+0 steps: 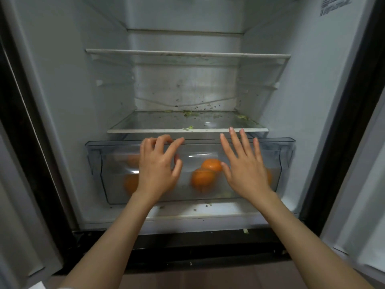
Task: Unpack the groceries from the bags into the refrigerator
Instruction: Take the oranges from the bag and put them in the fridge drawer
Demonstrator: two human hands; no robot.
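Observation:
The refrigerator (312, 90) stands open in front of me. At its bottom sits a clear plastic crisper drawer (285, 147) with several oranges (203, 178) inside, seen through its front. My left hand (158, 167) is at the drawer's front, fingers loosely bent with the tips at the top rim. My right hand (245, 167) is flat, fingers straight and spread, against the drawer's front. Neither hand holds anything. Parts of the oranges are hidden behind both hands.
A glass shelf (187, 130) lies just above the drawer, with green leaf scraps and dark specks on it. A higher shelf (187, 53) is bare. Door edges flank the opening left and right. Brown floor shows at the bottom.

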